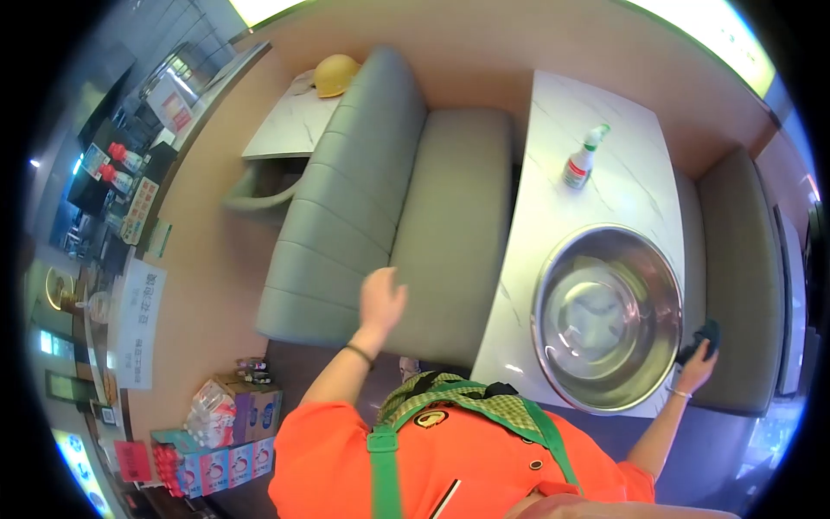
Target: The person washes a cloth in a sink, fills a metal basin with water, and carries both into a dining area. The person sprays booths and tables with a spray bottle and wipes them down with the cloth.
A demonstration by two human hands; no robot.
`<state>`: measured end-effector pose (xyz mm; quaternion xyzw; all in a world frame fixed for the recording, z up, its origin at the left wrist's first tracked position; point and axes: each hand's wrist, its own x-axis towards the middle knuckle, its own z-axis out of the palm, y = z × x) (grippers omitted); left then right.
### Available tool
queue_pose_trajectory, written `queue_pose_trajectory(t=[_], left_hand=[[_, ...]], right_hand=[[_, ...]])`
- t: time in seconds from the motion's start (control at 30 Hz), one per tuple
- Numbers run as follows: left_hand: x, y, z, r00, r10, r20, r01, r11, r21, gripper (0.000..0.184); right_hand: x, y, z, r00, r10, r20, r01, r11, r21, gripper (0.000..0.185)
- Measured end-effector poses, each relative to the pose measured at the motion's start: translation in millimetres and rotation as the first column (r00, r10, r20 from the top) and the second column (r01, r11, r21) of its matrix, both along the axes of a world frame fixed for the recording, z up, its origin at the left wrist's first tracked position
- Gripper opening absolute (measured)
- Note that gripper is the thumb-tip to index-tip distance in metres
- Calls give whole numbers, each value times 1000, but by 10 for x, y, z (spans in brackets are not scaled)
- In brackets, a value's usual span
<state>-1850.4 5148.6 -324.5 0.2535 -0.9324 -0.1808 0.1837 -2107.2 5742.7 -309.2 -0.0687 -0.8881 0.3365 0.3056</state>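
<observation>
My left hand is at the near end of the grey padded bench, over the edge between backrest and seat. It holds nothing I can see, and its fingers look loosely apart, though foreshortened. On the other side, my right hand grips a dark cloth beside the second bench. Just left of that hand, a large steel basin stands on the white marbled table, with what looks like clear water inside. A white spray bottle with a green nozzle stands farther back on the table.
Behind the left backrest, a yellow helmet lies on another marbled table. A grey chair is tucked there. At lower left, pink-and-white boxes and a cardboard carton sit by the counter.
</observation>
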Motion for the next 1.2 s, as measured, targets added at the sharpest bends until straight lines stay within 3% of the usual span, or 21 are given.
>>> queue_pose_trajectory(t=[0.03, 0.07, 0.13, 0.17, 0.2, 0.27, 0.3, 0.33, 0.37, 0.4, 0.43, 0.47, 0.5, 0.53, 0.63, 0.73, 0.83, 1.0, 1.07, 1.2], left_hand=[[347, -256, 46, 994, 111, 2, -110, 986, -129, 40], [689, -483, 48, 970, 238, 38, -217, 931, -293, 42], [1248, -830, 73, 845, 504, 180, -401, 819, -410, 48], [1441, -951, 102, 815, 544, 201, -409, 785, -465, 51], [1632, -1090, 133, 784, 580, 223, -409, 752, -518, 53], [1865, -1327, -3, 816, 528, 234, -367, 788, -495, 55], [1890, -1339, 10, 864, 470, 180, -312, 781, -542, 52], [1895, -1378, -35, 892, 437, 120, -305, 774, -555, 48], [1881, -1399, -24, 905, 422, 56, -323, 766, -556, 39], [1914, -1447, -62, 925, 378, 17, -303, 767, -566, 35], [1962, -1501, -127, 942, 335, -21, -286, 767, -575, 30], [1986, -1555, -149, 944, 329, -16, -279, 773, -570, 30], [1998, -1604, -167, 948, 312, -56, -281, 746, -603, 27], [2020, -1644, -200, 951, 293, -97, -286, 716, -637, 23], [2063, -1831, -231, 952, 264, -156, -300, 703, -644, 21], [2166, -2125, -189, 954, 256, -157, -295, 703, -647, 20], [2255, -2307, -156, 950, 276, -149, -306, 713, -631, 20], [2367, -2584, -124, 962, 249, -113, -264, 734, -625, 22], [2414, -2806, -114, 958, 265, -114, -272, 701, -659, 23], [2569, -3212, -158, 957, 272, -102, -272, 716, -642, 26]], right_hand=[[87, -103, 188, 998, -23, -59, 25, 999, 27, 40], [202, -315, 436, 997, 56, -54, -60, 994, -89, 39], [457, -991, 841, 983, 167, -80, -183, 939, -292, 37], [508, -1293, 896, 984, 157, -84, -175, 938, -299, 37], [571, -1570, 957, 976, 199, -84, -215, 882, -420, 37], [691, -2267, 1047, 961, 275, -35, -241, 765, -598, 39], [749, -2724, 1114, 961, 276, -18, -235, 779, -581, 41], [836, -3223, 1124, 951, 309, 12, -199, 640, -742, 42], [910, -3645, 1133, 902, 432, 27, -303, 675, -673, 41], [1014, -4038, 1157, 823, 555, 119, -316, 622, -717, 39], [958, -4269, 770, 758, 647, 87, -265, 426, -865, 34], [1134, -4701, 926, 667, 739, 98, -342, 421, -840, 32], [1220, -4993, 789, 600, 799, 40, -382, 330, -863, 29], [1285, -5163, 648, 483, 867, 119, -383, 332, -862, 26], [1521, -5663, 519, 274, 945, 180, -343, 270, -899, 27], [1705, -5946, 467, 145, 972, 185, -418, 230, -879, 35], [1805, -6039, 490, 57, 966, 251, -511, 245, -824, 33], [1876, -6239, 536, 78, 953, 292, -347, 300, -888, 30], [1867, -6263, 478, -3, 920, 392, -489, 341, -803, 30], [1950, -6292, 436, -36, 923, 383, -457, 325, -828, 31]])
